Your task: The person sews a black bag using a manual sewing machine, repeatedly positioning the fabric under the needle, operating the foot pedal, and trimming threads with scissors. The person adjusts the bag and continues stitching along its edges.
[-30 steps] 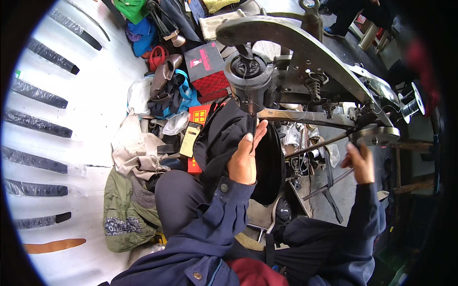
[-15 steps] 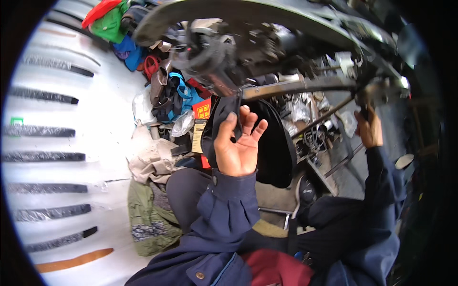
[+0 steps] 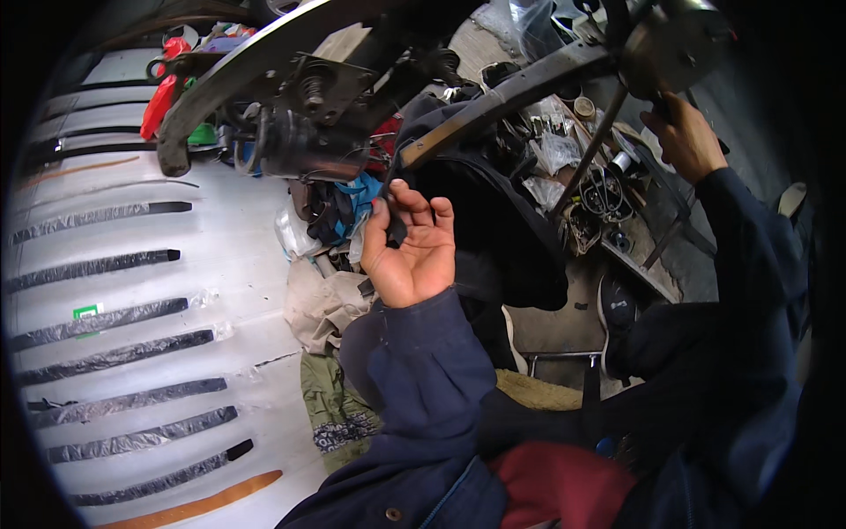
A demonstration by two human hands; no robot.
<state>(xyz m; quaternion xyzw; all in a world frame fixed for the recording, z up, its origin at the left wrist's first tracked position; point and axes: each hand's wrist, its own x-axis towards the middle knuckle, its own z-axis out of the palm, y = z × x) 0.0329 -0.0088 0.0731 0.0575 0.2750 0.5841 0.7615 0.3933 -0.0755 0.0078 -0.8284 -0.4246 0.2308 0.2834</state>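
A fingertip could be nipped if the wheel point(image 3: 677, 55), at half past one, is turned while the thumb and forefinger of the left hand point(image 3: 412, 262) are set so near the tip of the machine's narrow arm point(image 3: 507, 109), close under the machine head point(image 3: 304, 145). The black cloth point(image 3: 495, 231) could also be dragged askew, since its bulk is left hanging and only a small black flap point(image 3: 397, 231) is pinched; a fold could be trapped unseen.

The left hand is turned palm up near the centre, thumb and forefinger brought together on the flap, the other fingers loosely curled. The right hand point(image 3: 692, 143), at two o'clock, is raised to the wheel's lower rim with bent fingers; whether the rim is gripped or merely touched is not clearly shown.

The cloth is seen at three o'clock from the left hand, on both sides of the narrow arm. It looks soft and matt, its lower edge rounded toward four o'clock; seams are lost in the darkness.
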